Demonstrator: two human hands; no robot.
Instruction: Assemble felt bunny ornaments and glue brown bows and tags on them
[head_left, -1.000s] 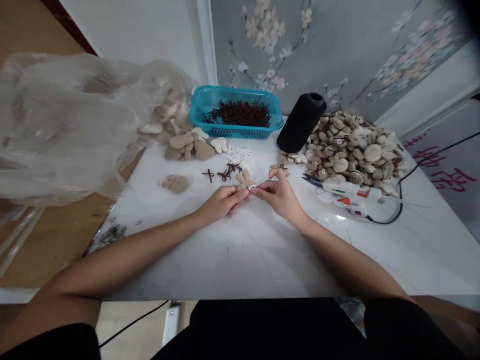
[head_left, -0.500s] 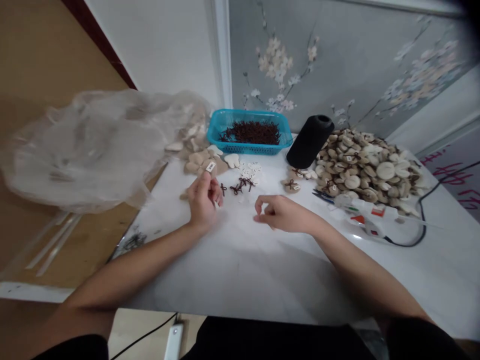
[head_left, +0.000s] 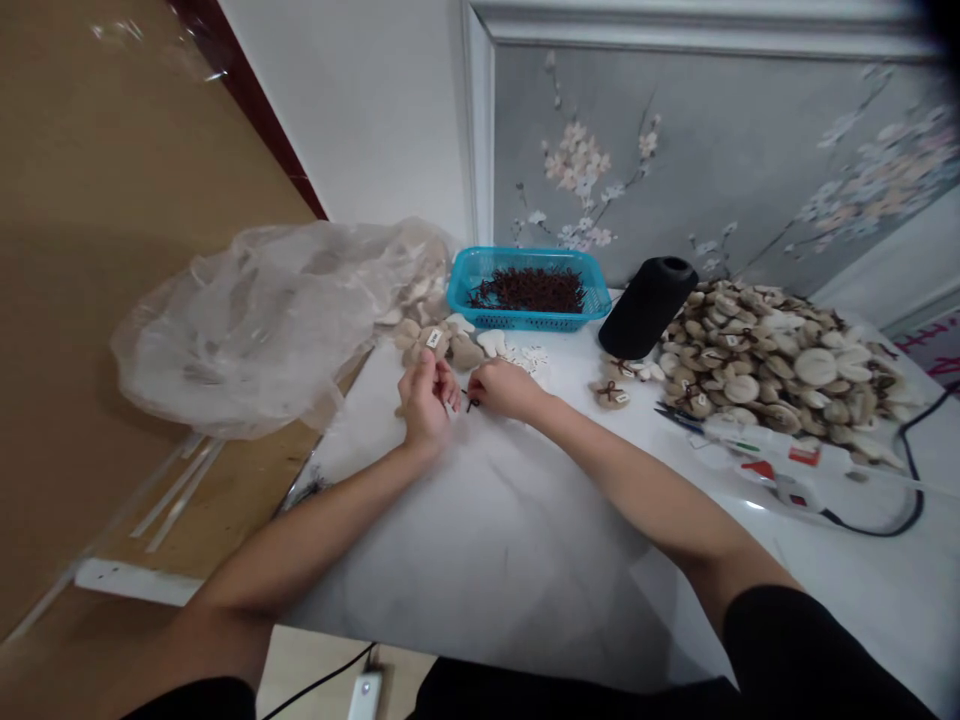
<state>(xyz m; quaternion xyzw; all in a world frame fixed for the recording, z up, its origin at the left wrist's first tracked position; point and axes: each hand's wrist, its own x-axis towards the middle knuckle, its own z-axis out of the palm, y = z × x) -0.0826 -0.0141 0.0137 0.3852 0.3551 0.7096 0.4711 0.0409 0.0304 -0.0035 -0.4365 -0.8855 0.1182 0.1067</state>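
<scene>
My left hand (head_left: 429,402) is closed on a beige flower-shaped piece (head_left: 421,350) that bears a small white label (head_left: 433,339). Just to its right, my right hand (head_left: 500,388) reaches down to the table with its fingers pinched at a small dark brown bow (head_left: 471,401). The fingertips hide most of the bows there. Small white tags (head_left: 534,358) lie behind my right hand. A blue basket (head_left: 531,321) full of brown bows stands further back.
A large pile of beige pieces (head_left: 780,360) lies at the right, with a glue gun (head_left: 795,455), pliers (head_left: 679,417) and a cable before it. A black cylinder (head_left: 648,307) stands beside it. A plastic bag (head_left: 247,330) covers the left side.
My right hand has moved left and forward to the brown bows, close to my left hand, and its fingers have closed. The whole view has shifted slightly.
</scene>
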